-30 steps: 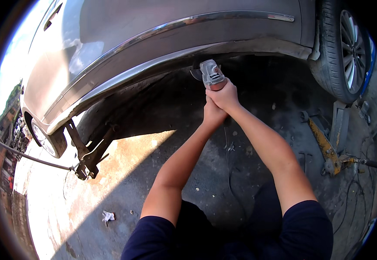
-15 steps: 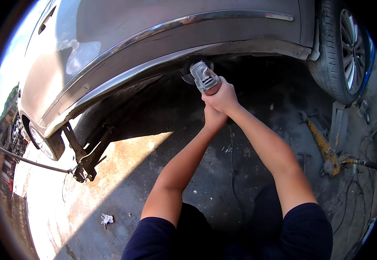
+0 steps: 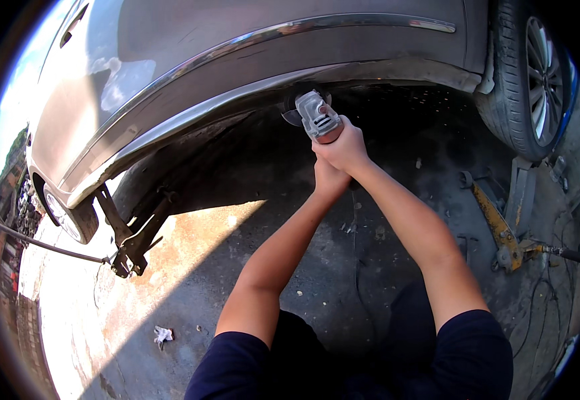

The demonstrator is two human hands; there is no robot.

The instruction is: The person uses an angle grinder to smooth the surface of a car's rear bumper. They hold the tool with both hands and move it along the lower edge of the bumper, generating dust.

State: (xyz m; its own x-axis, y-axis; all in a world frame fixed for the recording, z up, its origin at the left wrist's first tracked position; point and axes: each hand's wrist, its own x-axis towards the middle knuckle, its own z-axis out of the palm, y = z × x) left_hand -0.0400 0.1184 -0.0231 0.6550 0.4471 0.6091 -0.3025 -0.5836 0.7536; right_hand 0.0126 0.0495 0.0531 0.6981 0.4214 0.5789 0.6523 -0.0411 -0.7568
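Note:
An angle grinder point(image 3: 316, 115) with a grey head points away from me under the lower sill point(image 3: 236, 95) of a grey-brown car. My right hand point(image 3: 348, 145) is wrapped round its body. Below it my left hand point(image 3: 330, 179) is closed round the rear end, its fingers partly hidden. The grinder's dark disc and guard point(image 3: 292, 117) sit at the sill's underside; deep shadow hides whether the disc touches the metal. Small bright specks like sparks show in the dark to the right of the tool. A thin cord runs from my hands down over the floor.
A dark metal support point(image 3: 130, 250) with a long bar stands under the car at left. Beside the large wheel point(image 3: 536, 80) at right is a yellow jack point(image 3: 496, 223) with hoses. A crumpled white scrap point(image 3: 163, 336) lies on the concrete floor.
The grinder and both hands have shifted very slightly right in the picture. Bright specks now show under the car to the right, where none were visible before.

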